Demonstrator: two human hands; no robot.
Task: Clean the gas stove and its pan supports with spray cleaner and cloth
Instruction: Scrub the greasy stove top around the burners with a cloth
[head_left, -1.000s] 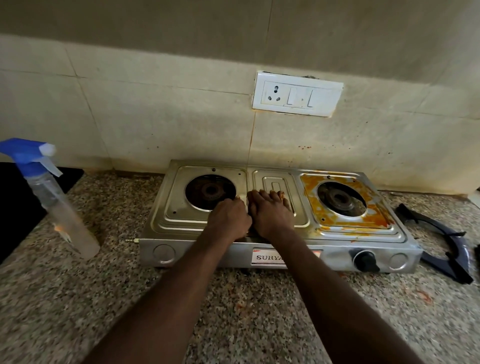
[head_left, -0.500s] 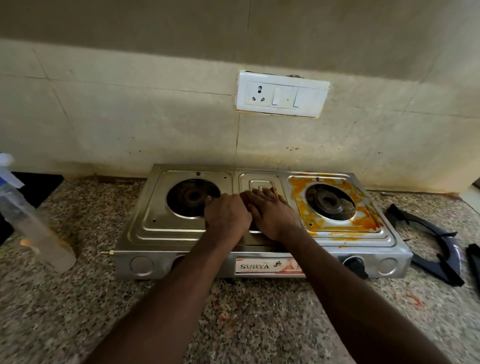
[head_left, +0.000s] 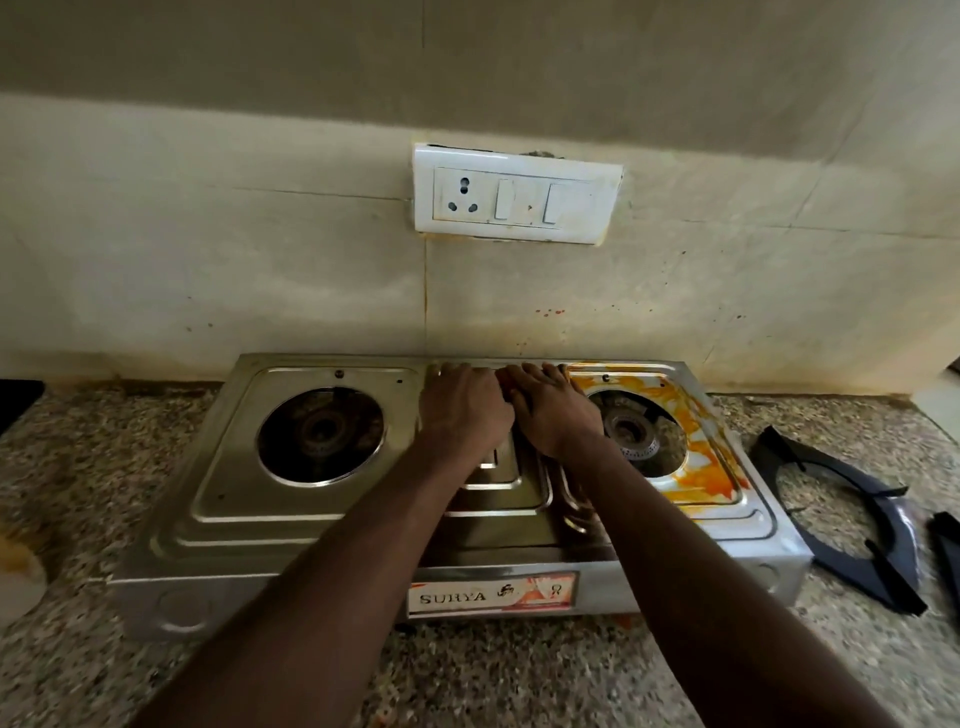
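Note:
A steel two-burner gas stove (head_left: 218, 519) stands on the granite counter against the wall. Both pan supports are off it. My left hand (head_left: 462, 410) and my right hand (head_left: 550, 410) rest side by side on the raised middle panel, near the back edge. The left hand's fingers are curled under; the right hand lies flat, fingers stretched forward. No cloth shows under or in either hand. Orange stains (head_left: 696, 457) cover the tray around the right burner (head_left: 634, 434). The left burner (head_left: 321, 435) tray looks shiny. One dark pan support (head_left: 893, 545) lies on the counter right of the stove.
The bottom of a clear spray bottle (head_left: 18, 577) shows at the left edge. Part of a second dark support (head_left: 948, 545) shows at the right edge. A white socket plate (head_left: 517, 194) hangs on the tiled wall above the stove.
Both hands have slid from the stove's front middle back to its rear edge. The view has come closer and turned right, so most of the spray bottle has left the frame.

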